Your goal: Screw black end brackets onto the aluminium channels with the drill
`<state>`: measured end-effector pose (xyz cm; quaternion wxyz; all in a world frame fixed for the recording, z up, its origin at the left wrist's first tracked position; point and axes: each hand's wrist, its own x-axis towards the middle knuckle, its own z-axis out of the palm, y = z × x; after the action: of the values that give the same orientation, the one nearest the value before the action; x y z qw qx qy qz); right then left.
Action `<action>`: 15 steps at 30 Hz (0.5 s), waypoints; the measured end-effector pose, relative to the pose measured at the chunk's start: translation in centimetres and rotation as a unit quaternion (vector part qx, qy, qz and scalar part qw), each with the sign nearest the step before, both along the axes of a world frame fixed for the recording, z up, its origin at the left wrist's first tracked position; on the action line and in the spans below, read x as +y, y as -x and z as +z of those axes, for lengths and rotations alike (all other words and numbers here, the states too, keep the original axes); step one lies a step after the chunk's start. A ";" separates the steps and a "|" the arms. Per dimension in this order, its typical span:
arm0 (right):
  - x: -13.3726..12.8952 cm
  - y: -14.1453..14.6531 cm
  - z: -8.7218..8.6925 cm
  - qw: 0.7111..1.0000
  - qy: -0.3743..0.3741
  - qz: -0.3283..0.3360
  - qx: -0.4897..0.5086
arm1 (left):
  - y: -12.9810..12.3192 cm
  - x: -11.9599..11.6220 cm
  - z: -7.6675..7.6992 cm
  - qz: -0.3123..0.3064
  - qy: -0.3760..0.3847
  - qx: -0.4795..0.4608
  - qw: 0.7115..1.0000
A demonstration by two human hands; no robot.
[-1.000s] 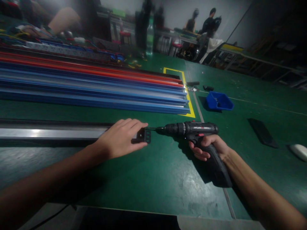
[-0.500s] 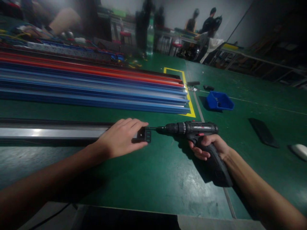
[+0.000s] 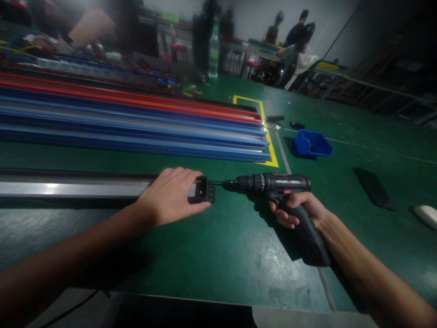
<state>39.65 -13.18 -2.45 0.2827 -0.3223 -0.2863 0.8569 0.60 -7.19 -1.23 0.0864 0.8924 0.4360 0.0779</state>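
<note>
My left hand (image 3: 172,196) grips the right end of a long black and silver rail (image 3: 75,189), its fingers over the far side and thumb along the near side. A black end cap (image 3: 209,191) shows at the rail's tip, just past the fingers. In my right hand (image 3: 307,207) is a black cordless drill (image 3: 287,183), held by its handle and pointing left. The drill's long bit reaches the far corner of the end cap.
Blue profiles (image 3: 136,130) and red profiles (image 3: 136,94) lie beyond the rail, near yellow tape (image 3: 273,157). To the right are a blue bin (image 3: 312,145), a dark flat object (image 3: 373,187) and a white object (image 3: 426,215). A bottle (image 3: 214,52) stands behind.
The fingers of my left hand have drawn back a little to the left from the end cap, uncovering more of it. The drill has hardly moved.
</note>
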 end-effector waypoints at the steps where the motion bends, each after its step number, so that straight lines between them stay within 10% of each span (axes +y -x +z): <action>1: -0.1 0.0 0.1 1.000 0.002 -0.003 -0.011 | 0.0 0.0 0.0 0.006 0.001 0.000 1.000; 15: -0.1 0.2 0.4 0.999 0.009 -0.006 -0.034 | 0.0 0.3 -0.3 -0.002 0.000 -0.002 1.000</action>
<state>39.45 -13.32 -2.06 0.2751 -0.3559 -0.2863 0.8460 0.57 -6.94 -1.54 0.0872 0.8930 0.4343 0.0796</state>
